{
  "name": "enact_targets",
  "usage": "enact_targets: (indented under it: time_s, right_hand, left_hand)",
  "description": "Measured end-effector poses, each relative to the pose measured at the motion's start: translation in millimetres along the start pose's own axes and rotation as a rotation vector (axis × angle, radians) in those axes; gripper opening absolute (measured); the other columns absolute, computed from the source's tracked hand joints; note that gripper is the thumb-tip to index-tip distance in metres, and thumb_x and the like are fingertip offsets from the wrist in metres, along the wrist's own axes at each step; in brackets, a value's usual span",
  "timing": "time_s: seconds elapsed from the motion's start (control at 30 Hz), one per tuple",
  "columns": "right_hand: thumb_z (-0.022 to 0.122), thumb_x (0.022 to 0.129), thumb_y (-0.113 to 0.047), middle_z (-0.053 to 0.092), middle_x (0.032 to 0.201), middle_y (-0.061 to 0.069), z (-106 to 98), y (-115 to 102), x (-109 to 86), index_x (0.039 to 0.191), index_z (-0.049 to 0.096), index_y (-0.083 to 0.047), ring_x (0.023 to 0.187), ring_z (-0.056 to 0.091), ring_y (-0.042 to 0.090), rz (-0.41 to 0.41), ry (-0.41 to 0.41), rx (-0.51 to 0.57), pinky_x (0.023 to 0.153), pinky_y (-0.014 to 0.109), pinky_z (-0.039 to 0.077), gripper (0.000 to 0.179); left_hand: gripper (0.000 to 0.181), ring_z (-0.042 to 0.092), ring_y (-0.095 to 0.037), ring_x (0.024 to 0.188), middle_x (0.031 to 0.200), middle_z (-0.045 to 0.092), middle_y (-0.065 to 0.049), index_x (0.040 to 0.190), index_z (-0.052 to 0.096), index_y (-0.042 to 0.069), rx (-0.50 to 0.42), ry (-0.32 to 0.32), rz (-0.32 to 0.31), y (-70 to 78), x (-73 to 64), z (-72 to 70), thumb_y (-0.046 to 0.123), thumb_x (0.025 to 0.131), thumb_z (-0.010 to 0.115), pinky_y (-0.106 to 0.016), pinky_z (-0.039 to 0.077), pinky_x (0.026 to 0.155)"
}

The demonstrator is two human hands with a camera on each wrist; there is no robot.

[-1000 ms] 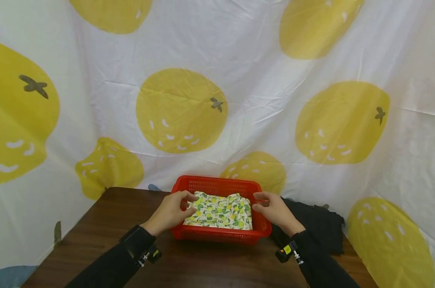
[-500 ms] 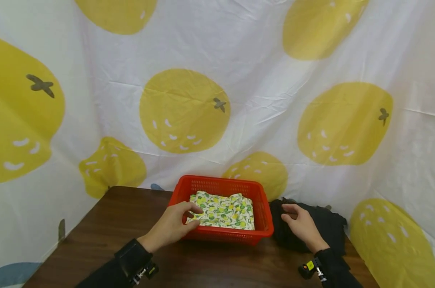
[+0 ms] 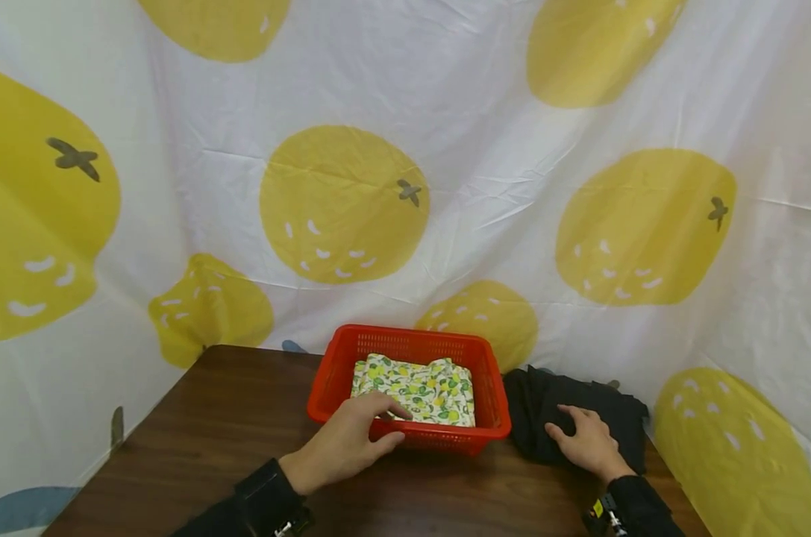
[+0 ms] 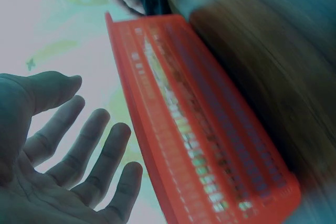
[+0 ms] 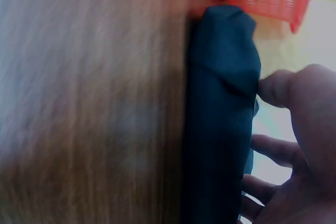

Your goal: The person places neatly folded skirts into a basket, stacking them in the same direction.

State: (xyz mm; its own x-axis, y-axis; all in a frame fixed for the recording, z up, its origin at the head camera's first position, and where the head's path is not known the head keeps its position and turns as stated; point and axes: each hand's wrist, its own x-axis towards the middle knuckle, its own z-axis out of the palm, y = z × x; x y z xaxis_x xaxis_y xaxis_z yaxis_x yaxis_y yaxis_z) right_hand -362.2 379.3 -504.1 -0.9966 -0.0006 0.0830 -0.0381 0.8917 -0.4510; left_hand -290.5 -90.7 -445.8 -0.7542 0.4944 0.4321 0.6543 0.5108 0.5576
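A folded white cloth with a green and yellow lemon print (image 3: 435, 388) lies inside the red plastic basket (image 3: 432, 438). My left hand (image 3: 348, 445) is by the basket's front rim, fingers loosely bent and holding nothing; in the left wrist view its spread fingers (image 4: 97, 156) stand beside the basket wall. To the right of the basket lies a folded black cloth (image 3: 613, 410). Over this black cloth is my right hand (image 3: 588, 444), thumb and fingers apart. The right wrist view has its thumb tip and fingertips right at the upper surface of the cloth.
Everything stands on a dark brown wooden table (image 3: 244, 403). Behind and at both sides hangs a white curtain (image 3: 479, 246) printed with large yellow lemons. The basket and the black cloth are side by side near the curtain.
My right hand has left the basket's right side and moved right, then down onto the black cloth. My left hand has come out over the basket's front rim, shifting right and nearer to me.
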Motion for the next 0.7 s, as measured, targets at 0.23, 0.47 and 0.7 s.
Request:
enact_targets:
  time_s: [0.23, 0.47, 0.7]
  right_hand:
    - [0.07, 0.113, -0.054, 0.05, 0.165, 0.043, -3, -6, -3.4, 0.163, 0.063, -0.004, 0.147, 0.052, 0.069, 0.018, -0.075, -0.111, 0.103, 0.086, 0.048, 0.071]
    - [0.072, 0.111, -0.057, 0.055, 0.159, 0.039, -1, -13, -14.1, 0.157, 0.07, -0.008, 0.14, 0.055, 0.065, -0.005, -0.095, -0.124, 0.095, 0.08, 0.05, 0.067]
    - [0.078, 0.108, -0.056, 0.059, 0.153, 0.033, 3, -25, -32.7, 0.15, 0.075, -0.014, 0.132, 0.057, 0.056, 0.003, -0.1, -0.101, 0.089, 0.073, 0.049, 0.059]
  left_hand:
    - [0.021, 0.076, -0.013, 0.117, 0.129, 0.084, 0.002, 0.129, 0.081, 0.019, -0.003, -0.104, 0.015, 21.9, 8.7, 20.9, 0.022, 0.109, 0.086, -0.037, 0.066, 0.108]
    - [0.023, 0.068, 0.003, 0.115, 0.131, 0.08, 0.015, 0.131, 0.08, 0.029, -0.053, -0.24, 0.009, 34.6, 16.1, 48.2, 0.024, 0.11, 0.086, -0.028, 0.063, 0.11]
    - [0.028, 0.071, -0.002, 0.12, 0.135, 0.08, 0.01, 0.139, 0.08, 0.026, 0.029, -0.37, 0.045, 37.7, 26.8, 82.3, 0.03, 0.111, 0.084, -0.024, 0.061, 0.109]
